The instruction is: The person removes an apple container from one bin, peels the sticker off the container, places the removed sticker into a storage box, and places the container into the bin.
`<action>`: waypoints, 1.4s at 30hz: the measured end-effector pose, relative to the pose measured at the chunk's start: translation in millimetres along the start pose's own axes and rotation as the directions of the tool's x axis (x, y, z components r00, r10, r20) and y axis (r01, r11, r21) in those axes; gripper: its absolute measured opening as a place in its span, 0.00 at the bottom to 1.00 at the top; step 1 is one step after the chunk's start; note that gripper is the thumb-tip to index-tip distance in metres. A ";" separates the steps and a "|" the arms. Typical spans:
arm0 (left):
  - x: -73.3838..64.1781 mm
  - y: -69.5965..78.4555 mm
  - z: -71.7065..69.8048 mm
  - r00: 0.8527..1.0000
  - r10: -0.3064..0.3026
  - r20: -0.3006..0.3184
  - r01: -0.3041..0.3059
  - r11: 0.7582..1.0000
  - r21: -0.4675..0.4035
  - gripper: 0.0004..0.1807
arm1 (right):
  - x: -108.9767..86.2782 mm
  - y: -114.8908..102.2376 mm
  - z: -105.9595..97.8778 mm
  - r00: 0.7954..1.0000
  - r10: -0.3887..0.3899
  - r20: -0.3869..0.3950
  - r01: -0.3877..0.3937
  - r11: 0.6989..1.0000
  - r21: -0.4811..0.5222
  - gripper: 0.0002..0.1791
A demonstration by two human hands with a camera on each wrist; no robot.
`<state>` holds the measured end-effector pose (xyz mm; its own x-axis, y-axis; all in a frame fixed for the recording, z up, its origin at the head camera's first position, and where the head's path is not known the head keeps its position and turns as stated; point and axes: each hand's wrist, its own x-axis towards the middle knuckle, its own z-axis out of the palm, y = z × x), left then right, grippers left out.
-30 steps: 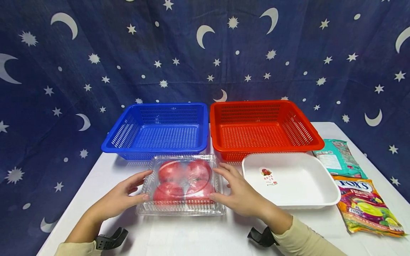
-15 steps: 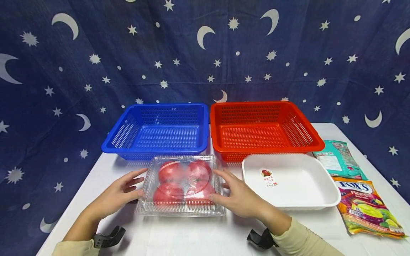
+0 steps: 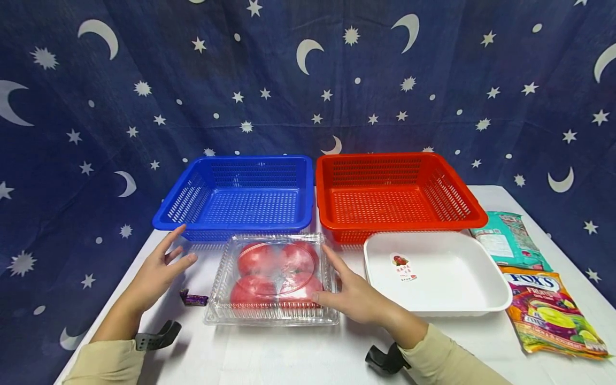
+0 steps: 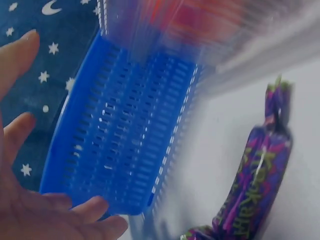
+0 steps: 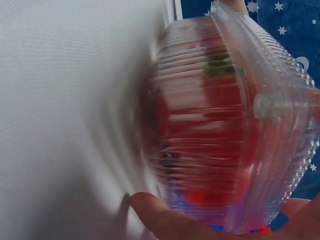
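A clear plastic clamshell box (image 3: 274, 316) with several red tomatoes (image 3: 256, 259) inside lies lidded on the white table. My right hand (image 3: 358, 297) is at its right side, index finger extended along the edge and thumb by the near corner. In the right wrist view the thumb (image 5: 170, 217) shows beside the ribbed wall of the box. Off to the left, my left hand (image 3: 154, 275) is raised with spread fingers and holds nothing. A purple-wrapped candy (image 3: 194, 299) lies between that hand and the box; the left wrist view shows its twisted wrapper (image 4: 257, 175) up close.
Behind the box stand a blue basket (image 3: 161, 216) and a red basket (image 3: 474, 214). A white tray (image 3: 447, 278) with a sticker is right of the box. Beyond it lie a teal packet (image 3: 512, 240) and a Fox's candy bag (image 3: 553, 315). A starry curtain (image 3: 269, 80) hangs behind.
My left hand has moved away from the box to the left, uncovering the purple candy. My right hand stays by the box's right side, its wrist slightly lower. The box has not moved.
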<state>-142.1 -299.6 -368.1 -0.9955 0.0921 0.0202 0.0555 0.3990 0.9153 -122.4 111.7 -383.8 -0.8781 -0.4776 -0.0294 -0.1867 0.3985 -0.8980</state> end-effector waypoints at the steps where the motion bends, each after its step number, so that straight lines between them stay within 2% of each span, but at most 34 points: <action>1: 1.4 -1.3 -1.0 1.000 -0.014 -0.013 0.013 1.000 -0.028 0.45 | 0.5 0.5 0.4 1.000 -0.008 0.003 0.008 1.000 0.010 0.54; 5: 7.5 -4.0 -3.2 0.997 -0.038 -0.062 0.034 0.997 -0.068 0.45 | 2.8 3.0 1.8 0.999 -0.041 0.006 0.040 0.999 0.034 0.53; 14: 23.4 -3.6 -4.0 0.984 -0.039 -0.176 0.039 0.999 -0.006 0.44 | 6.7 6.6 6.4 0.997 -0.070 -0.035 0.072 0.995 0.065 0.49; 23: 36.7 -2.3 -1.2 0.945 -0.107 -0.310 0.115 0.993 0.008 0.43 | 4.2 7.9 12.4 0.993 -0.064 -0.101 0.074 0.992 0.102 0.47; 30: 39.6 -0.4 0.1 0.936 -0.126 -0.329 0.122 0.992 -0.034 0.43 | 1.0 7.4 13.8 0.980 -0.135 -0.148 0.157 0.975 0.156 0.49; 39: 43.5 -3.2 -2.1 0.923 -0.122 -0.364 0.114 0.992 -0.044 0.42 | 0.7 10.9 20.9 0.955 -0.210 -0.210 0.259 0.934 0.246 0.47; 42: 45.1 -4.6 -2.5 0.920 -0.127 -0.371 0.117 0.992 -0.049 0.42 | -1.1 7.7 23.9 0.951 -0.199 -0.235 0.262 0.926 0.274 0.46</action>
<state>-187.5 -299.6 -370.3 -0.9510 -0.3048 0.0521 -0.0648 0.3614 0.9302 -112.3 96.6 -401.3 -0.9018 -0.3495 0.2543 -0.2818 0.0294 -0.9590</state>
